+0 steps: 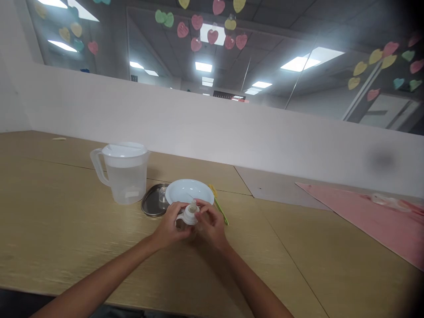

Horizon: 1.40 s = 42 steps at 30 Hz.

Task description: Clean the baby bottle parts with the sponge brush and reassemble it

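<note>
White bottle [190, 217] is being clamped by the fingers of left hand [169, 229] and right hand [213, 226], between bowl [180, 190] and the counter's [82, 229] near edge, seemingly being worked at its top, next likely calling for steadiness.

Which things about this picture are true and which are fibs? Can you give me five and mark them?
1. The left hand and the right hand both touch a small white-topped container. True.
2. The pitcher stands left of the white dish. True.
3. The pitcher's handle points to the picture's right. False: it points left.
4. A yellow-and-green stick lies right of the dish. True.
5. The heart shapes are all pink. False: some heart shapes are yellow or green.
</note>
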Each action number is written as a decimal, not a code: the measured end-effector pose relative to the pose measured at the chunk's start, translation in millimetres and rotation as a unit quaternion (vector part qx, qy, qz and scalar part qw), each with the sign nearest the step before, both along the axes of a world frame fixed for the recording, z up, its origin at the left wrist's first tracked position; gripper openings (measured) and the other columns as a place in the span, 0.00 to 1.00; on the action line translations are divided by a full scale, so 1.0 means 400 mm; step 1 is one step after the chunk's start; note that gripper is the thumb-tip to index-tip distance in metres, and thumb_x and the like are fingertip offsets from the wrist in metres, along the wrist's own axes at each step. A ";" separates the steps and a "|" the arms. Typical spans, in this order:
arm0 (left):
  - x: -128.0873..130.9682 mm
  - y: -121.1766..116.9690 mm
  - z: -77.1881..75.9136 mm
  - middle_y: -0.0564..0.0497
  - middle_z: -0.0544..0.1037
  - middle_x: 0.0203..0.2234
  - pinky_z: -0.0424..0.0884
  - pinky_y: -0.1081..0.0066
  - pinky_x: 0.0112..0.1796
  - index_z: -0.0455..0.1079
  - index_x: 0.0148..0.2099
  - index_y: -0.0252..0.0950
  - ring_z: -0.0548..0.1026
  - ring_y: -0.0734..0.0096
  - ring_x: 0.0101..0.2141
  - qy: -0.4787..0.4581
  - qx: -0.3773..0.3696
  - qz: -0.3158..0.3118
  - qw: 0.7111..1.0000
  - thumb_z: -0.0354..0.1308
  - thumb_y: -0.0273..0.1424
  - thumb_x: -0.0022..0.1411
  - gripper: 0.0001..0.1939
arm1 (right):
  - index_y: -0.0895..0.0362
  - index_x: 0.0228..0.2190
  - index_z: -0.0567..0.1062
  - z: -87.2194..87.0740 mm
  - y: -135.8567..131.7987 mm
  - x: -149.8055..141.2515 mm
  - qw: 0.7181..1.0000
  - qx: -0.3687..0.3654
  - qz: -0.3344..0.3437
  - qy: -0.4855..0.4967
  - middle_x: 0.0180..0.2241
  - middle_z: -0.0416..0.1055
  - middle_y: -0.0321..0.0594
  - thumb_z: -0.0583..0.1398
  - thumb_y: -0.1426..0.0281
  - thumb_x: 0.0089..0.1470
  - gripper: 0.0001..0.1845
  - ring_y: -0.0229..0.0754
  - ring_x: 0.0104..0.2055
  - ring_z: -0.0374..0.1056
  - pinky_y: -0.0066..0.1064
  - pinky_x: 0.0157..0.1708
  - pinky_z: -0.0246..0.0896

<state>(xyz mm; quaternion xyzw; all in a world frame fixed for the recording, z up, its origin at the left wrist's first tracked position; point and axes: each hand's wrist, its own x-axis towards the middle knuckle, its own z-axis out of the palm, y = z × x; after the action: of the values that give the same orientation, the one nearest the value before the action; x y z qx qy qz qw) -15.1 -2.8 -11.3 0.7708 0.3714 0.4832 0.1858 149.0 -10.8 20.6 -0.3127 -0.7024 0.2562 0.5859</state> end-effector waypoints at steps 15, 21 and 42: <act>0.010 -0.009 -0.007 0.46 0.70 0.44 0.65 0.58 0.47 0.59 0.54 0.38 0.69 0.60 0.44 -0.039 -0.007 0.046 0.998 0.63 0.34 0.47 0.32 | 0.53 0.24 0.69 -0.019 -0.026 -0.033 0.958 0.195 -0.155 -0.140 0.38 0.72 0.42 0.57 0.71 0.52 0.06 0.45 0.40 0.68 0.40 0.41 0.62; -0.002 -0.003 -0.019 0.45 0.66 0.51 0.62 0.57 0.51 0.57 0.56 0.39 0.64 0.57 0.50 -0.008 0.016 0.006 1.000 0.61 0.30 0.48 0.32 | 0.54 0.22 0.67 -0.016 -0.023 -0.004 0.985 0.120 -0.116 -0.046 0.44 0.71 0.44 0.55 0.69 0.54 0.09 0.46 0.46 0.67 0.41 0.46 0.62; 0.020 -0.014 -0.020 0.44 0.71 0.43 0.64 0.60 0.47 0.54 0.58 0.37 0.69 0.61 0.43 -0.022 0.014 0.050 0.998 0.62 0.34 0.47 0.37 | 0.54 0.20 0.65 -0.024 -0.037 -0.034 0.989 0.077 -0.109 -0.067 0.41 0.70 0.44 0.56 0.70 0.50 0.10 0.44 0.45 0.66 0.38 0.46 0.62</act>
<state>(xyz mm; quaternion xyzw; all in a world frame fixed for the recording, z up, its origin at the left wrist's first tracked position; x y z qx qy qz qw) -6.9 -8.2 -19.3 0.7432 0.3983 0.5137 0.1585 135.4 -25.7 10.9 -0.3571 -0.7195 0.1145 0.5845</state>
